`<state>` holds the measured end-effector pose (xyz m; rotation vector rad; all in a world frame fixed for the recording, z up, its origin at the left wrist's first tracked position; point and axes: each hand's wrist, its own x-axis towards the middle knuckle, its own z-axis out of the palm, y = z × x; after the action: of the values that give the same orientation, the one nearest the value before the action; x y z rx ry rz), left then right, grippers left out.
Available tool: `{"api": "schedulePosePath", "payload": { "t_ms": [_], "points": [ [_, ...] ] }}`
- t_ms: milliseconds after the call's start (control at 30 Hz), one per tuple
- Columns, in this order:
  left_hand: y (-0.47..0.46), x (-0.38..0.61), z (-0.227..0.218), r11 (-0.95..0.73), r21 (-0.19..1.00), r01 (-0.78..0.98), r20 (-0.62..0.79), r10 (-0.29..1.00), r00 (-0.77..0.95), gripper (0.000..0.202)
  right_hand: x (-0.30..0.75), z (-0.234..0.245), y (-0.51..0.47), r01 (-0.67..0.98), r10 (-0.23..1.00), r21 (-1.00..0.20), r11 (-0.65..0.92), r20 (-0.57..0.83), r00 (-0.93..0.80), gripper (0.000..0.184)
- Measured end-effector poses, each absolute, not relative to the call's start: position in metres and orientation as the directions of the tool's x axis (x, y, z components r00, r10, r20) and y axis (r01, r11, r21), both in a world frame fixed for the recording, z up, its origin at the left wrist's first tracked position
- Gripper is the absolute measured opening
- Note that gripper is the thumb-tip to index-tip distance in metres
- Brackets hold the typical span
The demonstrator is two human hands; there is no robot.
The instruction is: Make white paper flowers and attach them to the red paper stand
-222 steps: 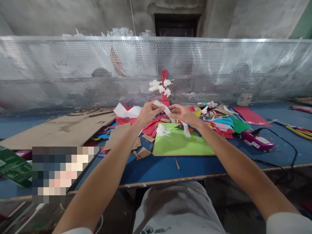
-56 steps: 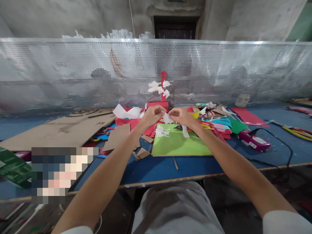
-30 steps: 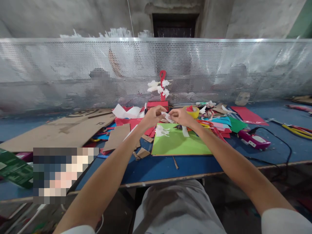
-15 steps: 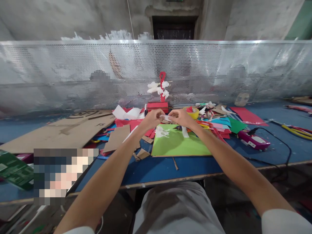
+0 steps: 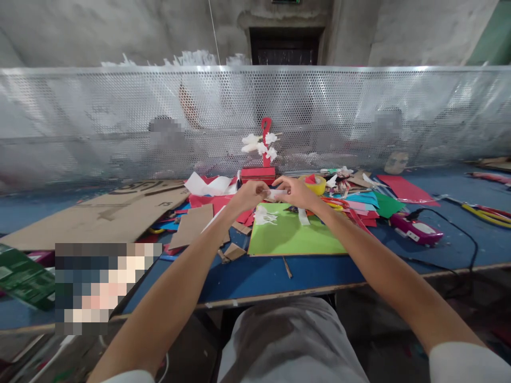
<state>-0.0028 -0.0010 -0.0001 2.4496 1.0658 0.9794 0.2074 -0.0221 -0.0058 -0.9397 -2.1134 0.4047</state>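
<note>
Between my two hands a small strip of white paper (image 5: 276,194) is stretched, above the far edge of a lime-green sheet (image 5: 295,239). My left hand (image 5: 253,194) pinches its left end, and my right hand (image 5: 296,192) pinches the right end. On the green sheet lie a clump of thin white paper shreds (image 5: 265,215) and a short white strip (image 5: 303,216). Just beyond my hands stands a red hook-shaped piece (image 5: 265,127) on a red box-like base (image 5: 257,175), with white crumpled paper blossoms (image 5: 270,153) on it.
Cardboard (image 5: 99,213) covers the left of the blue table. Yellow tape (image 5: 316,185), coloured paper scraps (image 5: 361,199), a magenta device (image 5: 415,230) with a black cable and yellow-handled pliers (image 5: 485,214) lie to the right. A perforated metal screen (image 5: 223,106) closes off the back.
My right hand has shifted slightly to the right along the white strip, so more of it shows between my fingers. My left hand stays nearly in place.
</note>
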Motion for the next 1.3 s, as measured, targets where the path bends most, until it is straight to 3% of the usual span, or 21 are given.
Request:
{"api": "schedulePosePath", "payload": {
  "t_ms": [100, 200, 267, 433, 1300],
  "points": [
    [-0.003, -0.002, 0.0, -0.658, 0.585, 0.473, 0.442, 0.748, 0.494, 0.023, 0.203, -0.006, -0.027, 0.543, 0.641, -0.361, 0.758, 0.565, -0.52, 0.044],
    [-0.005, 0.0, 0.001, -0.623, 0.653, 0.431, 0.41, 0.769, 0.491, 0.025, 0.2, -0.006, -0.029, 0.555, 0.555, -0.207, 0.806, 0.593, -0.584, 0.035],
    [-0.007, 0.001, 0.003, -0.59, 0.701, 0.401, 0.375, 0.783, 0.496, 0.026, 0.201, -0.006, -0.029, 0.56, 0.538, -0.175, 0.81, 0.602, -0.59, 0.026],
    [-0.012, 0.003, 0.008, -0.504, 0.784, 0.361, 0.308, 0.822, 0.479, 0.026, 0.204, -0.001, -0.031, 0.579, 0.567, -0.217, 0.786, 0.629, -0.533, 0.01],
    [-0.002, 0.001, 0.002, -0.555, 0.772, 0.308, 0.369, 0.787, 0.495, 0.032, 0.202, 0.001, -0.031, 0.556, 0.619, -0.364, 0.747, 0.685, -0.384, 0.02]
  ]
}}
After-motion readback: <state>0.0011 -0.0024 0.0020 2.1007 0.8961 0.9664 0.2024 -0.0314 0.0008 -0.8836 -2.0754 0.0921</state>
